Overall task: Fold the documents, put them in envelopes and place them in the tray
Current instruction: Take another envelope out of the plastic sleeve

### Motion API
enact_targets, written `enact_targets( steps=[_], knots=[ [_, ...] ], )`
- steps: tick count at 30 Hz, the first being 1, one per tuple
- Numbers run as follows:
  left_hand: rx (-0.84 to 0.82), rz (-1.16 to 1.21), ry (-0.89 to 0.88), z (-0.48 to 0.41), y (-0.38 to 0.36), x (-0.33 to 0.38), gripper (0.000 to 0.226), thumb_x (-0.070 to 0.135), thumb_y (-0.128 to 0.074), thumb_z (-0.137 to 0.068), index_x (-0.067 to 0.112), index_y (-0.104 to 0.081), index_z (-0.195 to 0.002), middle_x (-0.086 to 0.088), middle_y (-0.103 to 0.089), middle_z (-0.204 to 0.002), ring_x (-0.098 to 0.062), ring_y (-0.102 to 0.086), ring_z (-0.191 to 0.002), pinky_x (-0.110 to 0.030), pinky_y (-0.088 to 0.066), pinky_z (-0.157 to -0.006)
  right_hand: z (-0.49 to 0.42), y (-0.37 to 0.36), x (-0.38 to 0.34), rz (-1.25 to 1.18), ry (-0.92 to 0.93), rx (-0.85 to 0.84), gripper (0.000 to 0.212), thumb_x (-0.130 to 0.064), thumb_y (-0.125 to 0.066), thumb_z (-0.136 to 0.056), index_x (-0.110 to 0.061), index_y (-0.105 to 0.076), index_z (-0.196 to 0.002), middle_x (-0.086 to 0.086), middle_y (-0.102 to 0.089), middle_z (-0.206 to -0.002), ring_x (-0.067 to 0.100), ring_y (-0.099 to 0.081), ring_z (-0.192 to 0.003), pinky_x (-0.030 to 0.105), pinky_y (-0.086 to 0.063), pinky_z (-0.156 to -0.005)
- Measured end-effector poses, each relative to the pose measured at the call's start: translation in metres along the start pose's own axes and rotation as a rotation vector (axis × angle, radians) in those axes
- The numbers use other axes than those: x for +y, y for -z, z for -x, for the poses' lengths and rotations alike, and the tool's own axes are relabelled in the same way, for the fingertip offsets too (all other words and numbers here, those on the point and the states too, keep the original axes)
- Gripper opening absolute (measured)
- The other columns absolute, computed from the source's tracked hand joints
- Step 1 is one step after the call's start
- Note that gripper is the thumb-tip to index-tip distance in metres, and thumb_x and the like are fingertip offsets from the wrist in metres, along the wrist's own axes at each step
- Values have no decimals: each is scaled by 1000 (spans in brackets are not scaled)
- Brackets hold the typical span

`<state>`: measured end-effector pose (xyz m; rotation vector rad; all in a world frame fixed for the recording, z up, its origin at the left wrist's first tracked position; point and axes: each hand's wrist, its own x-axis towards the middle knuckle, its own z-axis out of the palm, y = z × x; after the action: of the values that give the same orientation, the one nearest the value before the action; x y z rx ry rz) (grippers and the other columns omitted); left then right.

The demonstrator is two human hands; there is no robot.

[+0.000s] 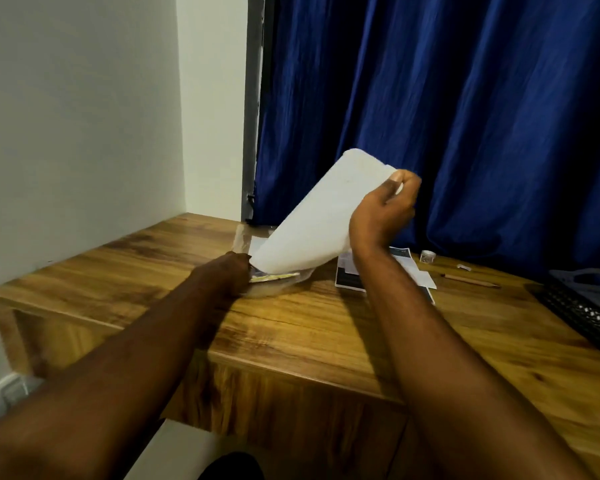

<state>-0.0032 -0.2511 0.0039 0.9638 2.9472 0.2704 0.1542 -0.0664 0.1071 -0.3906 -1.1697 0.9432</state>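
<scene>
My right hand (383,209) pinches the top edge of a white sheet (312,223) and lifts it up off a stack. The sheet curves from the stack up to my fingers. My left hand (227,273) rests at the left edge of the stack (274,277), which lies in a clear plastic sleeve (243,237) on the wooden desk (291,334); its fingers are hidden under the sheet's lower edge. More printed documents (413,271) lie flat to the right, partly behind my right forearm.
A black mesh tray (582,313) sits at the desk's right edge. A pencil (471,280), a small white jar (427,256) and a tiny white object (464,267) lie near the blue curtain (465,116). A white wall stands at the left.
</scene>
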Motion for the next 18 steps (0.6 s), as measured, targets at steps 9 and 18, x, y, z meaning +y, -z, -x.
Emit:
enact_targets(
  steps=[9,18],
  knots=[
    [-155,-14,68,4,20,13,40,34,-55,-106,21,-56,-144,-10,-57,-143,-28,-56,-127,-39,-47,-105,-31,19,67,-120,-479,136,28,-13,-34,-113,-3,-56,-126,6,-60,-113,20,-60,-91,13,-44,-61],
    [-457,291,87,-23,45,34,96,88,-39,-86,24,-34,-158,-13,-50,-151,-39,-54,-128,-51,-44,-109,-54,27,105,-222,-590,126,21,-20,-38,-109,-17,-59,-109,14,-65,-125,29,-65,-101,30,-54,-79]
  ],
)
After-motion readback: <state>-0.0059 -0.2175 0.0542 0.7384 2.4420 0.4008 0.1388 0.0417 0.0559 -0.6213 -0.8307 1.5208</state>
